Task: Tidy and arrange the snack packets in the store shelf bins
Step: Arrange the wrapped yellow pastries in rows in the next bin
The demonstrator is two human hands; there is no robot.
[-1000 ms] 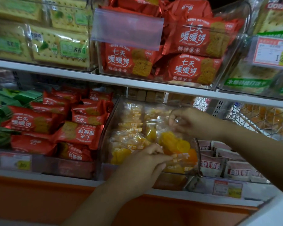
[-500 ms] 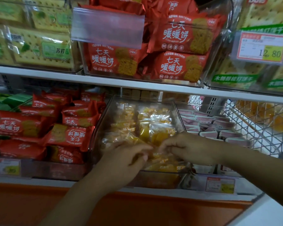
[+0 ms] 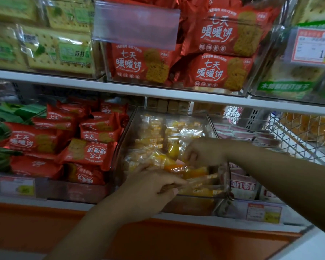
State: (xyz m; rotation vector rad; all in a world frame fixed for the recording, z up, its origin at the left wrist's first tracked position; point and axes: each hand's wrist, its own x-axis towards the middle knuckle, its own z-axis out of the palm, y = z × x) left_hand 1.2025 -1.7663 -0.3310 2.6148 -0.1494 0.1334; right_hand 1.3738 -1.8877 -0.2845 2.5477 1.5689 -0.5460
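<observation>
Hands at work in a store aisle: the left hand (image 3: 152, 186) and right hand (image 3: 204, 152) both reach into one clear bin (image 3: 167, 109) at the middle of the lower shelf (image 3: 64, 202), where the yellow snack packets (image 3: 158, 136) lie heaped in see-through wrappers.

The left hand sits at the bin's front lip, nearer the camera. Its thumb and fingers pinch the near end of a front packet (image 3: 201, 182). That packet's long axis runs left to right along the front wall, rising a little toward the right. It stretches away from the left fingertips and passes below the right hand.

The right hand is deeper in, over the middle of the heap, with its fingers curled down among the wrappers. Whether it has hold of one cannot be told. The loose pile lies between the two hands and just beyond them, so the left hand looks better placed to square the front row, and the right to settle the packets behind.

By count: two hands and one bin being worked. The yellow packets overlap too much to number.

Four neighbours share the lower shelf:
- green packets (image 3: 0, 128) at the far left
- red packets (image 3: 90, 152) just beside the clear bin
- pink-and-white packets (image 3: 242, 186) to its right
- a wire basket (image 3: 298, 139) beyond those

On the upper shelf (image 3: 158, 91), three red packs (image 3: 139, 62) show full faces in the bin above. Three printed price tags (image 3: 311, 47) are visible, along with one blank label holder (image 3: 137, 25).
</observation>
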